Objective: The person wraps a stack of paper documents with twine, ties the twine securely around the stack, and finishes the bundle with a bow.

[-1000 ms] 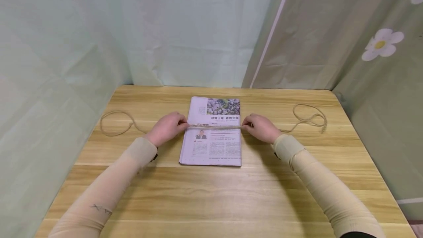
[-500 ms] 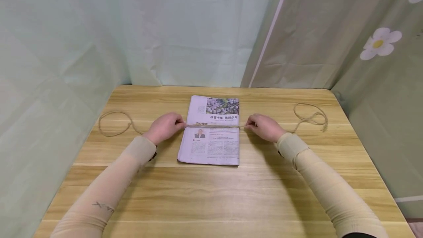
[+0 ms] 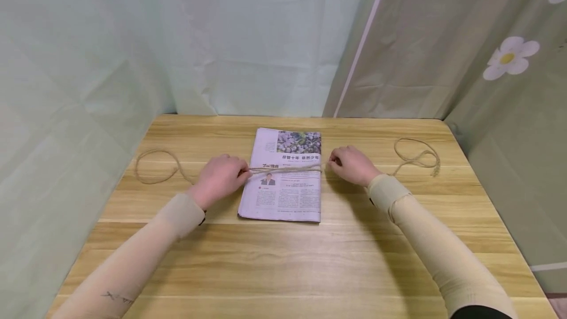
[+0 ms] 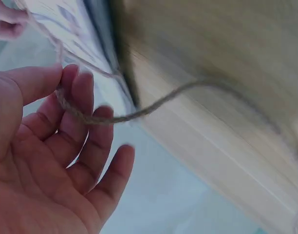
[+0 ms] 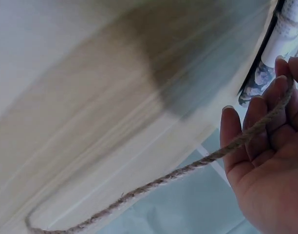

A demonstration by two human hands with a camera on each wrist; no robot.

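A folded newspaper stack (image 3: pixel 283 196) lies mid-table, with brown twine (image 3: pixel 292 168) crossing its top in two strands. At its left edge the left hand (image 3: pixel 220 179) pinches the twine; in the left wrist view the thumb and index finger of that hand (image 4: pixel 61 146) hold the twine (image 4: pixel 163 100), which runs across the other fingers. Just off the stack's right edge is the right hand (image 3: pixel 352 165). In the right wrist view, thumb and fingertips of the right hand (image 5: pixel 270 141) pinch the twine (image 5: pixel 173 174), its length trailing to the table.
Loops of twine lie on the wooden table (image 3: pixel 283 265) at both sides, the left loop (image 3: pixel 138 164) and the right loop (image 3: pixel 418 161). Pale curtains (image 3: pixel 266 38) hang behind the table, and a flower-patterned curtain (image 3: pixel 509 127) hangs at the right.
The left hand has shifted slightly down and turned, its back now more visible. The right hand has moved slightly. On the stack the twine now shows as two separated strands rather than close together.
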